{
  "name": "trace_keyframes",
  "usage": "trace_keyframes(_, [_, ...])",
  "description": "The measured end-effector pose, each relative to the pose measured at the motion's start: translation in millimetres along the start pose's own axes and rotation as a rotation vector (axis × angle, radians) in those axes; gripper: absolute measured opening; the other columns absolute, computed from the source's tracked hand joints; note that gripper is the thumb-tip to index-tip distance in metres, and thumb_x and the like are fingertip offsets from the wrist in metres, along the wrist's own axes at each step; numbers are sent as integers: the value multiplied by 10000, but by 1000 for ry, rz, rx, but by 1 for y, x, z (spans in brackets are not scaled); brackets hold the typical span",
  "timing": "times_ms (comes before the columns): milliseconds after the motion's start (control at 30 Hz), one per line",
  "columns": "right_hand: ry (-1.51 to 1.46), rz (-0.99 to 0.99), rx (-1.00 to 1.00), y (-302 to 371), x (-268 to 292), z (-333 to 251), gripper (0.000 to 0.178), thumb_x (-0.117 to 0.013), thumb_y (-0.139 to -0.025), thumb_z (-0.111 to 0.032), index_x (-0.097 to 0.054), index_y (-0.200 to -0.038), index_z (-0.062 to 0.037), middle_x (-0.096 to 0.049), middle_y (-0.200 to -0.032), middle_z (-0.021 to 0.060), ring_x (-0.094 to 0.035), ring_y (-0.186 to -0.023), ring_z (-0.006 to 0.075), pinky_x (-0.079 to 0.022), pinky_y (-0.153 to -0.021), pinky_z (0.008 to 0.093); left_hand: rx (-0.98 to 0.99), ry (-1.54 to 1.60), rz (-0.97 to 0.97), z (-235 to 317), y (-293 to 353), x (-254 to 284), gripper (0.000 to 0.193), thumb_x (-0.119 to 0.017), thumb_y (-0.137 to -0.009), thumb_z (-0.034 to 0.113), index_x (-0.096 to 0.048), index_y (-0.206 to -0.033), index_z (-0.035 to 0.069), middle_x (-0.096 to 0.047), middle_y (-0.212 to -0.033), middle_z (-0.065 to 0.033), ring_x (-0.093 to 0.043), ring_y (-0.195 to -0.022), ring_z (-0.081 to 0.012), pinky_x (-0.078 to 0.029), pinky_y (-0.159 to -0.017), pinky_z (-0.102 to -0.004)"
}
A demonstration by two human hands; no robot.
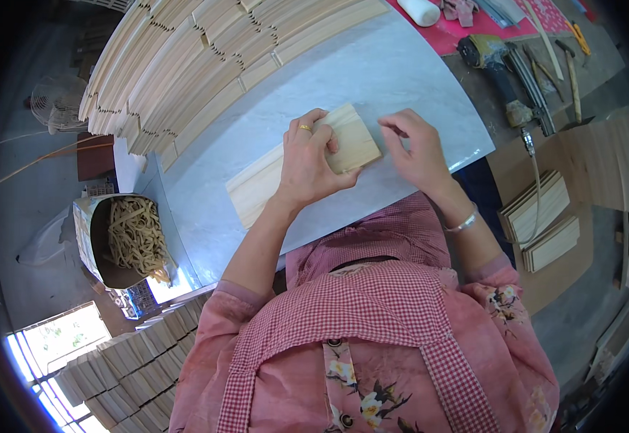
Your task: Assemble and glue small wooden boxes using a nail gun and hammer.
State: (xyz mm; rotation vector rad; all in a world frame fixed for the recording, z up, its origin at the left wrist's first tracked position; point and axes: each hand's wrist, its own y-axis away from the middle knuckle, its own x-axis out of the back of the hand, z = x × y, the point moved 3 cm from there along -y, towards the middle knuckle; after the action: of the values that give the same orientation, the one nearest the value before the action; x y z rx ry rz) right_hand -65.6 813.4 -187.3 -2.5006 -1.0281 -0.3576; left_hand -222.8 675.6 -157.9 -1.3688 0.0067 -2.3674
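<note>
A pale wooden board [254,189] lies slantwise on the pale blue tabletop, its right end [356,137] nearest my right hand. My left hand [310,157], with a gold ring, is closed across the board's middle. Its thumb lies along the near edge and its fingers bend over the top and far side. Just right of the board's end, apart from it, my right hand [414,149] is raised with curled fingers, thumb and forefinger close together. Whether something small is between them I cannot make out.
Tall stacks of wooden boards [184,65] fill the table's far left. A bag of rubber bands [137,234] stands at the left. On the right are a nail gun [499,68] with an air hose, a hammer [573,79] and small board piles [545,216].
</note>
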Motion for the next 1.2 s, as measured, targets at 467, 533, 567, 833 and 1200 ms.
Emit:
trace_keyframes(467, [291, -151, 186, 15, 3, -20, 21, -693, -829, -7, -692, -839, -25, -599, -828, 59, -556, -700, 229, -459, -661, 327, 8, 13, -1, 0, 1, -1, 470, -885, -509, 230, -511, -757, 91, -542, -1312, -243, -496, -1185, -388, -376, -986, -453])
trace_keyframes(533, [272, -166, 209, 14, 3, -21, 25, -693, -826, -2, -693, -831, -26, -595, -825, 59, -546, -692, 232, -457, -659, 331, 4, 11, 2, 0, 2, -1, 467, -884, -510, 232, -510, -752, 90, -543, -1312, -244, -495, -1187, -388, -376, -984, -453])
trace_keyframes(567, [273, -166, 210, 14, 3, -20, 25, -693, -826, -2, -693, -831, -26, -595, -825, 59, -546, -692, 232, -457, -659, 331, 3, 11, 3, 0, 2, -1, 467, -884, -510, 232, -510, -752, 90, -543, -1312, -244, -495, -1187, -388, -376, -984, -453])
trace_keyframes(833, [275, -111, 240, 20, 3, -19, 44, -695, -842, -64, -657, -855, -45, -591, -842, 68, -559, -714, 237, -471, -699, 336, -2, -8, 10, 1, 1, -2, 456, -877, -518, 239, -518, -756, 88, -545, -1313, -243, -488, -1202, -387, -379, -981, -457])
trace_keyframes(1200, [-99, -160, -43, -20, -13, 5, 399, -742, -869, -179, -660, -1213, 7, -627, -1190, 138, -618, -993, 259, -507, -862, 326, -19, -11, 23, 3, 2, -1, 445, -871, -525, 254, -540, -769, 83, -551, -1314, -238, -490, -1196, -385, -390, -979, -466])
